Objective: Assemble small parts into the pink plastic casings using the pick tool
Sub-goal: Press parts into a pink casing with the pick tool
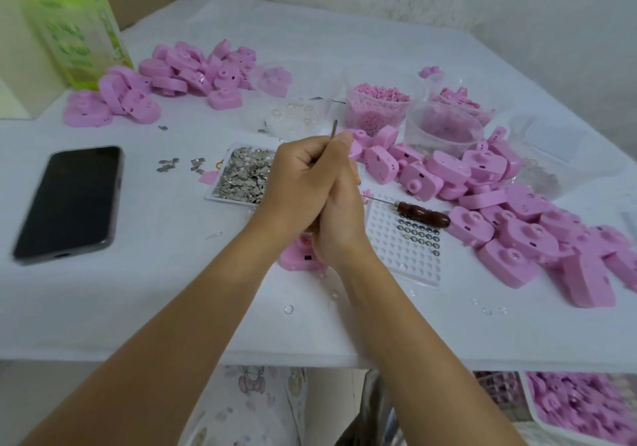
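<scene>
Soft, even light fills the scene, leaving only faint shadows on the white table (344,49). The green carton (76,25) at top left and the pink casings (586,411) at bottom right are blurred, and the wide lens bends straight edges.

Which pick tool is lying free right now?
The wooden-handled pick, lying across the white grid tray; the left hand and right hand grip the thin pick.

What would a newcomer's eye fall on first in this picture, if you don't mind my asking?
Probably the left hand and right hand, clasped together at centre round a thin pick tool poking upward. Next, the pink casings heaped on the right and at back left, and the dark phone lying on the left.
</scene>
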